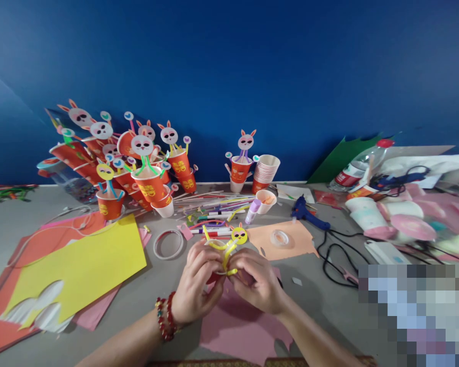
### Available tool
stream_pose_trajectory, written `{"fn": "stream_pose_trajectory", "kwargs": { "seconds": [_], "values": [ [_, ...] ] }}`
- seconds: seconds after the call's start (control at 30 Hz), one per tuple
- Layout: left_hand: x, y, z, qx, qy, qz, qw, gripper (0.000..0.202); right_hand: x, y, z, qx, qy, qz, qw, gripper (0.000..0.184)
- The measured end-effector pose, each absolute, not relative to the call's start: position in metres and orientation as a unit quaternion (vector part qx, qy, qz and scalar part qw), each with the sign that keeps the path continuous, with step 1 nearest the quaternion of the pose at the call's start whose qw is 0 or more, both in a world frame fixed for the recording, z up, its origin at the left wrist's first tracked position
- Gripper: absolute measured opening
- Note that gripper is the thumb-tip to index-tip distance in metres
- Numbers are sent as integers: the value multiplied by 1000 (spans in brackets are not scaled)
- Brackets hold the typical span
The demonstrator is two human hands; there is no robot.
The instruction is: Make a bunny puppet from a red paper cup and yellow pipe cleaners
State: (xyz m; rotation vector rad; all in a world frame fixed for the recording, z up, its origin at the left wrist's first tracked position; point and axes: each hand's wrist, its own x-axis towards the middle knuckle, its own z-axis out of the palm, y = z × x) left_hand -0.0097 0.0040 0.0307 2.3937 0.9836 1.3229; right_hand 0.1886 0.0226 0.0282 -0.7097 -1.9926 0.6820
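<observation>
Between both hands is a paper cup, mostly covered by my fingers, with yellow bendable strips (227, 257) rising from its rim. A small yellow rabbit face (239, 235) with orange ears sits at the top of the strips. My left hand (201, 278), wearing red bead bracelets (165, 318), is closed around the cup's left side. My right hand (258, 280) is closed at the cup's right side, its fingertips by the lower end of a yellow strip. Under the hands lies a pink paper sheet (240, 326).
Cup figures with rabbit faces (149, 186) crowd the back left. Stacked paper cups (265, 171) stand behind. A purple glue stick (252, 211), markers, tape roll (168, 243) and blue glue gun (309, 214) with black cord lie around. Yellow paper (99, 260) spreads left; a bottle (361, 165) leans right.
</observation>
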Motion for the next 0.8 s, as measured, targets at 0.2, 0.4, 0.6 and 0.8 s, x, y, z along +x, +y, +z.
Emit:
{"fn": "stream_pose_trajectory", "kwargs": {
  "seconds": [0.2,0.4,0.6,0.8],
  "values": [
    [-9,3,31,818,336,452,115,28,189,22,28,-286,-801,282,444,15],
    [-10,3,31,819,338,450,113,27,188,22,27,-286,-803,278,444,15],
    [-10,3,31,819,339,448,111,27,188,22,27,-289,-805,271,442,14],
    [-10,4,32,820,338,449,108,28,188,22,30,-285,-803,271,448,13]
  ]
}}
